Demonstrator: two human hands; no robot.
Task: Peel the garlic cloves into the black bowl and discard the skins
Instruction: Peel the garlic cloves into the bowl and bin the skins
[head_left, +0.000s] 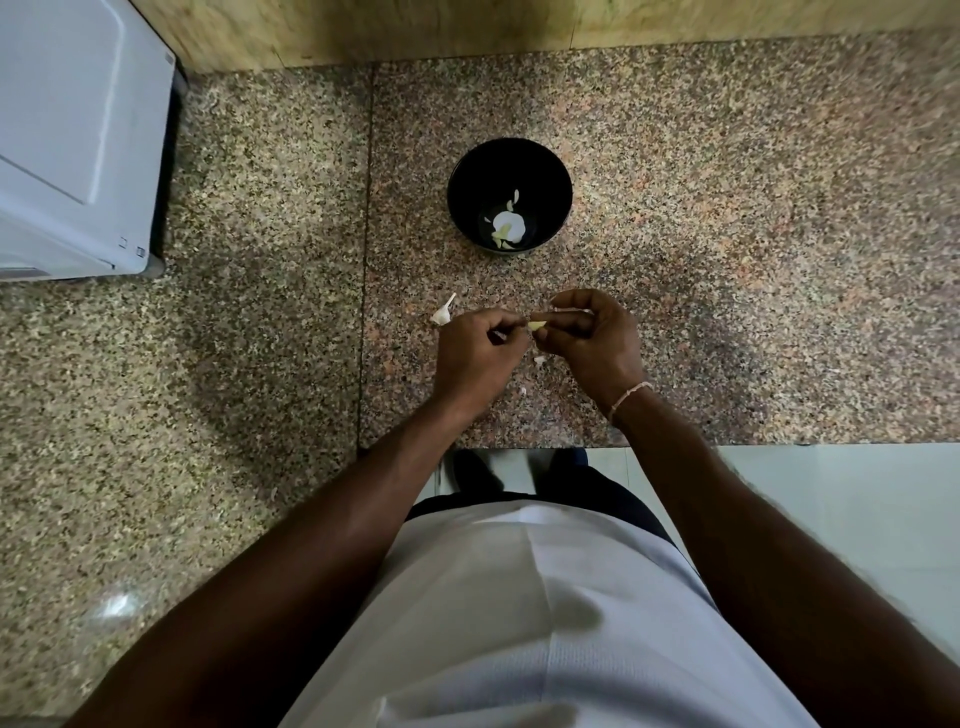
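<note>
A black bowl (509, 156) stands on the speckled granite counter, with pale garlic pieces (508, 227) lying at its bottom. Just in front of it, my left hand (475, 353) and my right hand (589, 338) meet above the counter. Between their fingertips sits a small yellowish garlic clove (537, 326); my right hand pinches it, with a strip of white skin showing over its fingers. My left hand's fingers are curled at the clove's tip, pinching a bit of skin. A white garlic clove with skin (442, 313) lies on the counter just left of my left hand.
A white appliance (78, 135) stands at the far left of the counter. Small skin scraps (539, 359) lie on the granite under my hands. The counter's front edge (727, 444) runs just behind my wrists, pale floor tiles below it. A wooden wall backs the counter.
</note>
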